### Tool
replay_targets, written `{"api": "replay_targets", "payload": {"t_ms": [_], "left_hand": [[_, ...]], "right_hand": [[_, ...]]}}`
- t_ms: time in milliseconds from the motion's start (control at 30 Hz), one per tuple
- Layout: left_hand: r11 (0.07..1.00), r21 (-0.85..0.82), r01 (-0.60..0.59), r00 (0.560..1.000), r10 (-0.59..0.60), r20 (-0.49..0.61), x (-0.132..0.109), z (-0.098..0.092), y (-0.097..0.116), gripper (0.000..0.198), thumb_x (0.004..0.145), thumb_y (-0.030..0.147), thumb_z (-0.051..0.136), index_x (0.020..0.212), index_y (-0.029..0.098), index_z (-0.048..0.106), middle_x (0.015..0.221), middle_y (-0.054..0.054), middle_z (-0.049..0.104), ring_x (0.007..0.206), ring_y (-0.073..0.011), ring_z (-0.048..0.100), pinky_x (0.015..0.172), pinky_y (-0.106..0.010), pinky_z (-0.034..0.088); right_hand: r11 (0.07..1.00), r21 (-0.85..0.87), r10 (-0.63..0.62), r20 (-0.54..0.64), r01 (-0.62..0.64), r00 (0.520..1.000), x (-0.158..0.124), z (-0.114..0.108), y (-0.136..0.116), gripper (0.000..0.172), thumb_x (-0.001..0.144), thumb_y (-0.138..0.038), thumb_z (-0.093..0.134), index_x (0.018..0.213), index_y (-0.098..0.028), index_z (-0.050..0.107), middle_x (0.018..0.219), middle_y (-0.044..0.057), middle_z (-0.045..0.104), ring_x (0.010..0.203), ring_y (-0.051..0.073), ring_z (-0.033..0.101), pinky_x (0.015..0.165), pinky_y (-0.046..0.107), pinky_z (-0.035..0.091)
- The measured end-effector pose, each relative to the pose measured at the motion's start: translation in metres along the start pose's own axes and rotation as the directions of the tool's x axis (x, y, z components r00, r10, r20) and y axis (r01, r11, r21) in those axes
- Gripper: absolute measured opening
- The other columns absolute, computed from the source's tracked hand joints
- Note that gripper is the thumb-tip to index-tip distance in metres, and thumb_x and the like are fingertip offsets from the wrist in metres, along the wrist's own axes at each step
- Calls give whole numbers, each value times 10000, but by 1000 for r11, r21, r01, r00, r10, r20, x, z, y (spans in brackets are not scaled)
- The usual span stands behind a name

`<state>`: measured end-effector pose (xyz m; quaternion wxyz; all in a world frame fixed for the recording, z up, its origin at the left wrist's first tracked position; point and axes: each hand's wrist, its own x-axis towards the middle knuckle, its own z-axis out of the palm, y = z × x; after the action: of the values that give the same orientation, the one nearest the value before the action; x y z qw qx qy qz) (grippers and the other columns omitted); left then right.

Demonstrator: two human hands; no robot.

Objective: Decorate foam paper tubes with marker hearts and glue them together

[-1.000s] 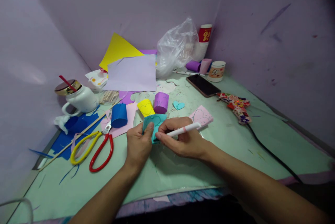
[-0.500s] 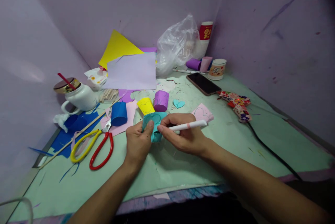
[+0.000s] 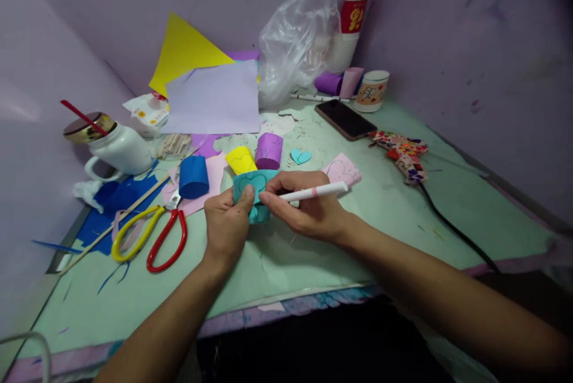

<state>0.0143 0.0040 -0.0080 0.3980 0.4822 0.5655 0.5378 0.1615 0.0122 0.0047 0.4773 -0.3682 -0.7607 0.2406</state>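
Observation:
My left hand [image 3: 228, 222] pinches a piece of teal paper [image 3: 244, 181] with drawn curved outlines, thumb on top. In my right hand [image 3: 308, 204] is a white pen [image 3: 316, 191] with a pink band, its tip end at the teal paper; the tip itself is hidden by my fingers. Just beyond lie a yellow paper piece [image 3: 240, 159] with a drawn outline, a purple paper roll [image 3: 269, 151] with pen marks and a small light-blue paper heart [image 3: 301, 156]. A pink paper piece [image 3: 342, 171] with a heart outline lies behind my right hand.
Scissors [image 3: 166, 238] with one yellow and one red handle lie left, near a blue paper roll [image 3: 194, 177] and a wooden stick [image 3: 111, 226]. A white mug [image 3: 123, 147], a plastic bag [image 3: 298, 37], a phone [image 3: 345, 120], a paper cup [image 3: 371, 92] and a flowery cloth-covered tool [image 3: 405, 153] stand or lie around.
The view has tilted down a little, so everything sits higher in the picture. Both hands keep their hold on the teal paper and the pen, with little other movement.

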Motion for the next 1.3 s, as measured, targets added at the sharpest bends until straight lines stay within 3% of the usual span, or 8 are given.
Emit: {"api": "replay_targets", "payload": {"t_ms": [167, 400, 767, 1300], "left_hand": [[994, 113, 5, 1000, -1, -31, -3, 3, 13, 275, 719, 266, 638, 485, 160, 541, 486, 45, 444, 474, -84, 370, 425, -212, 329], [982, 185, -33, 999, 34, -3, -3, 2, 16, 303, 720, 251, 617, 453, 162, 504, 479, 42, 417, 490, -87, 345, 425, -214, 305], [990, 128, -65, 998, 66, -3, 0, 1, 5, 282, 717, 329, 618, 507, 171, 516, 507, 50, 389, 512, -96, 341, 490, -241, 323], [994, 90, -58, 998, 57, 14, 2, 0, -1, 294, 720, 306, 617, 507, 184, 456, 501, 57, 363, 520, -94, 318, 469, -239, 280]], "right_hand": [[1000, 0, 12, -42, -12, 999, -1, 1, 1, 247, 845, -337, 571, 700, -154, 654, 586, -5, 619, 518, 78, 508, 509, 201, 367], [1000, -16, 6, -10, -6, 1000, 0, 2, 0, 234, 841, -324, 567, 694, -162, 648, 566, -13, 604, 512, 80, 506, 505, 202, 361], [1000, -20, 6, 11, -6, 1000, 0, 2, -2, 238, 836, -305, 566, 665, -158, 639, 559, -14, 600, 507, 76, 496, 499, 200, 355], [997, 80, 12, 79, -18, 997, -2, 2, -2, 204, 808, -252, 595, 634, -147, 613, 561, -23, 587, 500, 60, 482, 498, 188, 375]]}}
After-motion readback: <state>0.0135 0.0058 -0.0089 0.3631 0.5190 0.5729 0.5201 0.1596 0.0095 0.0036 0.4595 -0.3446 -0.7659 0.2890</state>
